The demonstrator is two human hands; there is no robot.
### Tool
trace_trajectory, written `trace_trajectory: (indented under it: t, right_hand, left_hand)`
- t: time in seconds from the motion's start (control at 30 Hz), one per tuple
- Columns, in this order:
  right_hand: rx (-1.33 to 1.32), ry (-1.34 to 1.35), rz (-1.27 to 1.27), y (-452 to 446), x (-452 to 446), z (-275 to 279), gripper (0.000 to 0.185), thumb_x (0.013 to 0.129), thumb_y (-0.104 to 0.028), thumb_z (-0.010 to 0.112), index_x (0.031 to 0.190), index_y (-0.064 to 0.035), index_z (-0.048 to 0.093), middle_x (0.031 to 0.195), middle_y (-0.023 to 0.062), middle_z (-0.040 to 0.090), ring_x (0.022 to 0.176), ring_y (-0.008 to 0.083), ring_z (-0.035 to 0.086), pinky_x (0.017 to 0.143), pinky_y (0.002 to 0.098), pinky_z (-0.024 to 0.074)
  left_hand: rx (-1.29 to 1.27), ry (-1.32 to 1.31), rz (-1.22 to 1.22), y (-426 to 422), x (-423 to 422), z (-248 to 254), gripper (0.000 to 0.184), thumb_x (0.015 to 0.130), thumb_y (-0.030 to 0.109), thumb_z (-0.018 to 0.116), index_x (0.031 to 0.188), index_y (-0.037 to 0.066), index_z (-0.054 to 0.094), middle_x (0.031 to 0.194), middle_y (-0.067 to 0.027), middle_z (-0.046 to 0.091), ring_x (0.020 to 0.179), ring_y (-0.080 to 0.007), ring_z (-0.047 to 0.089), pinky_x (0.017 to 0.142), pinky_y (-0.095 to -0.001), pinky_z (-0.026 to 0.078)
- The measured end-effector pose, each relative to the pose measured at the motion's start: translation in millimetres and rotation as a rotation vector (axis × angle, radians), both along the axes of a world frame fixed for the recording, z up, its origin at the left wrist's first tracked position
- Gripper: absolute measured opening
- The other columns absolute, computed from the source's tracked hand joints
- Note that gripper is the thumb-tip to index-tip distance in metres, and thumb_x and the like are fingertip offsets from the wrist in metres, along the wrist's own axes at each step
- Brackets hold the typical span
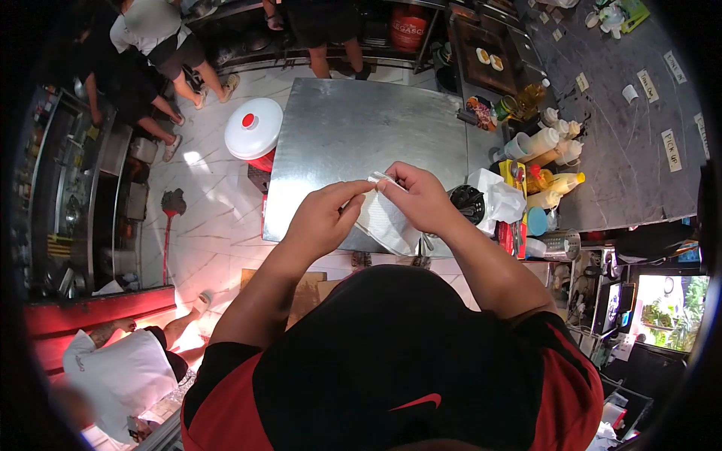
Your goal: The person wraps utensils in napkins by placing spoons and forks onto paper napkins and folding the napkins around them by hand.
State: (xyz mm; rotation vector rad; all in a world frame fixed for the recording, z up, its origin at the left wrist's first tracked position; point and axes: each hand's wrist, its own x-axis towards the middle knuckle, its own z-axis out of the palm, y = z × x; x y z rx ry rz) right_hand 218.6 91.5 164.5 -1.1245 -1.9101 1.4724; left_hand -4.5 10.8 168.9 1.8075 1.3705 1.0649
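Above the front part of a steel table [361, 120], a white textured paper napkin [387, 222] hangs between my hands. My left hand [323, 218] pinches its upper left edge with fingers and thumb together. The thumb and fingers of my right hand [417, 197] close on the napkin's top, close to my left fingertips. Metal utensil ends [426, 244] show beside the napkin's lower right corner. To the right of my right hand stand a black perforated holder [468, 201] and a crumpled white plastic bag [502, 201].
Sauce bottles [543, 141] and a yellow box [514, 174] crowd the table's right side. A red drum with a white lid [254, 129] stands at the left. Other people [159, 37] are at the upper left, top and lower left. A grey counter [632, 150] lies right.
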Motion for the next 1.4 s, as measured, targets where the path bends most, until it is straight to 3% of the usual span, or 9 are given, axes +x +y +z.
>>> trace_trajectory:
  t: [0.13, 0.4, 0.5, 0.6, 0.7, 0.9, 1.0, 1.1, 1.4]
  right_hand:
    - [0.025, 0.009, -0.001, 2, 2, -4, 0.028, 0.106, -0.029, 0.07, 0.105, -0.0018, 0.069, 0.084, 0.0035, 0.068, 0.079, 0.0112, 0.059, 0.074, 0.0324, 0.0499]
    - [-0.063, -0.023, 0.043, 6, 7, 6, 0.027, 0.106, -0.03, 0.071, 0.106, -0.0033, 0.07, 0.083, 0.0019, 0.066, 0.078, 0.0112, 0.058, 0.074, 0.0319, 0.0494]
    - [-0.055, -0.008, 0.025, 6, 6, -1, 0.027, 0.106, -0.03, 0.071, 0.105, -0.0034, 0.07, 0.083, 0.0017, 0.066, 0.078, 0.0115, 0.057, 0.074, 0.0321, 0.0494]
    - [-0.029, -0.016, -0.001, 5, 6, -6, 0.028, 0.105, -0.03, 0.071, 0.105, -0.0026, 0.069, 0.084, 0.0039, 0.066, 0.077, 0.0133, 0.058, 0.073, 0.0329, 0.0495]
    - [0.075, -0.103, -0.041, 6, 7, -7, 0.028, 0.104, -0.029, 0.072, 0.105, -0.0017, 0.068, 0.084, 0.0084, 0.067, 0.077, 0.0167, 0.059, 0.073, 0.0344, 0.05]
    - [0.033, 0.013, -0.121, 7, 0, -12, 0.025, 0.106, -0.024, 0.07, 0.111, 0.0005, 0.07, 0.094, 0.0097, 0.077, 0.087, 0.0116, 0.07, 0.08, 0.0316, 0.0546]
    - [0.008, -0.003, -0.109, 10, 1, -16, 0.024, 0.105, -0.022, 0.072, 0.113, 0.0003, 0.071, 0.095, 0.0112, 0.08, 0.086, 0.0117, 0.072, 0.077, 0.0317, 0.0557]
    - [0.039, -0.023, -0.082, 13, 1, -7, 0.025, 0.104, -0.022, 0.074, 0.114, 0.0004, 0.072, 0.094, 0.0129, 0.081, 0.084, 0.0124, 0.073, 0.075, 0.0324, 0.0563]
    - [0.127, -0.138, -0.03, 16, -3, 7, 0.023, 0.103, -0.021, 0.074, 0.111, 0.0007, 0.072, 0.091, 0.0135, 0.081, 0.082, 0.0139, 0.074, 0.074, 0.0328, 0.0563]
  left_hand:
    - [-0.052, 0.046, -0.012, -2, -1, 4, 0.037, 0.106, 0.007, 0.064, 0.142, 0.01, 0.072, 0.104, -0.0144, 0.077, 0.08, -0.0193, 0.067, 0.077, -0.0317, 0.054]
    - [-0.001, 0.055, 0.037, -2, 5, 1, 0.042, 0.109, 0.011, 0.064, 0.151, 0.01, 0.064, 0.099, -0.0153, 0.077, 0.078, -0.0208, 0.069, 0.073, -0.0354, 0.053]
    - [-0.232, 0.013, 0.119, -3, 8, 7, 0.046, 0.11, 0.013, 0.063, 0.155, 0.009, 0.056, 0.095, -0.0163, 0.078, 0.074, -0.0223, 0.07, 0.072, -0.036, 0.054]
    - [-0.235, -0.03, 0.16, -2, 11, 2, 0.044, 0.108, 0.018, 0.066, 0.15, 0.013, 0.056, 0.089, -0.0186, 0.076, 0.075, -0.0375, 0.074, 0.072, -0.0443, 0.056]
    - [-0.212, -0.099, 0.15, 1, 7, -22, 0.044, 0.108, 0.016, 0.067, 0.15, 0.009, 0.055, 0.091, -0.0157, 0.077, 0.073, -0.0232, 0.071, 0.071, -0.0361, 0.055]
    - [-0.316, -0.11, 0.125, 9, 9, -10, 0.036, 0.103, 0.026, 0.075, 0.129, 0.003, 0.069, 0.106, -0.0147, 0.078, 0.088, -0.0222, 0.072, 0.081, -0.037, 0.057]
    - [-0.301, -0.141, 0.115, 9, 6, -13, 0.039, 0.1, 0.029, 0.074, 0.129, 0.003, 0.067, 0.106, -0.0198, 0.078, 0.087, -0.0323, 0.075, 0.08, -0.0412, 0.058]
    - [-0.323, -0.128, 0.101, 9, 5, -14, 0.033, 0.104, 0.024, 0.072, 0.128, 0.002, 0.069, 0.104, -0.0123, 0.078, 0.087, -0.0186, 0.07, 0.079, -0.0347, 0.055]
    - [-0.222, -0.043, 0.126, 6, 9, -24, 0.036, 0.106, 0.029, 0.068, 0.132, 0.004, 0.066, 0.095, -0.02, 0.076, 0.077, -0.0303, 0.071, 0.074, -0.0413, 0.055]
